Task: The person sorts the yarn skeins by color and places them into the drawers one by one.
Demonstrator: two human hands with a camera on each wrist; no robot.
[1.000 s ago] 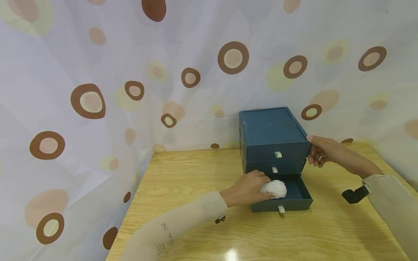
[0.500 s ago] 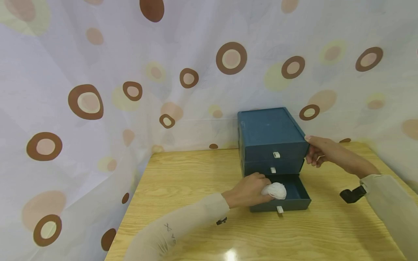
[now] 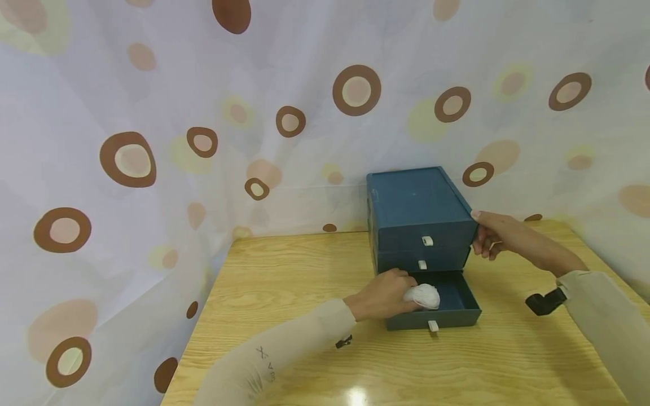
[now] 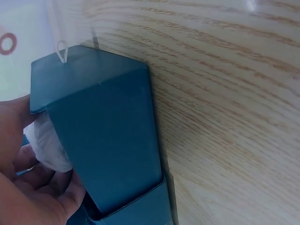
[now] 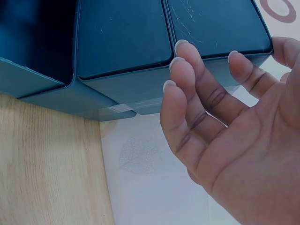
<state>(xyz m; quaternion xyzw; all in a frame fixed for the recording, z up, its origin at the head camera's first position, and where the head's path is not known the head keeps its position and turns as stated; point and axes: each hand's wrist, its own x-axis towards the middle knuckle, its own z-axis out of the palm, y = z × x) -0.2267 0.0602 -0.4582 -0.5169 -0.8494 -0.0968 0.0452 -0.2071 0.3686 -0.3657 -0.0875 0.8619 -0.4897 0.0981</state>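
In the head view a small blue drawer cabinet (image 3: 418, 197) stands on the table, its bottom drawer (image 3: 459, 293) pulled out. My left hand (image 3: 385, 294) reaches over the drawer's left side and grips a ball of white yarn (image 3: 426, 296) inside it. The left wrist view shows the yarn (image 4: 49, 143) between thumb and fingers, partly hidden by the drawer wall (image 4: 105, 140). At the cabinet's upper right front corner, my right hand (image 3: 500, 234) rests its thumb on the edge. Its other fingers bend loosely beside the cabinet in the right wrist view.
Two upper drawers with white pull tabs are pushed in, the top tab (image 3: 427, 241) above the middle tab (image 3: 422, 264). A wooden table (image 3: 299, 265) extends left and in front. A patterned white curtain (image 3: 315, 73) hangs behind and at the left.
The left hand and the yarn sink slightly into the drawer, then stay there. The right hand keeps its place at the cabinet corner. The whole head view shifts a little.
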